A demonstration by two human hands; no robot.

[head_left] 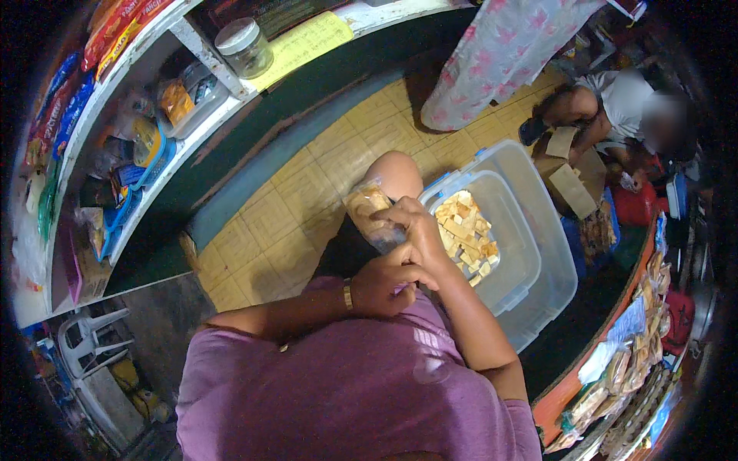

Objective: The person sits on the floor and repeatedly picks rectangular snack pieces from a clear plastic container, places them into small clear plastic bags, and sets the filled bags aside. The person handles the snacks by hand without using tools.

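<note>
A clear plastic bag of bread pieces [368, 204] hangs over my knee, its filled end away from me. My right hand [421, 230] is closed on the side of the bag, with its fingers bent over the plastic. Close below it, my left hand [380, 283] is closed at the gathered near end of the bag; its fingers partly hide what they pinch. To the right of my hands stands a large translucent plastic bin [530, 307]. Cut bread pieces [465, 238] lie heaped in a tray-like container at the bin's left side.
Shelves [173, 150] at the left hold a lidded jar [244, 48], blue baskets [146, 165] and packets. A patterned cloth [492, 65] hangs ahead. Another person [615, 107] sits at the far right by an open cardboard box [573, 173]. Bagged goods [626, 361] line the right edge.
</note>
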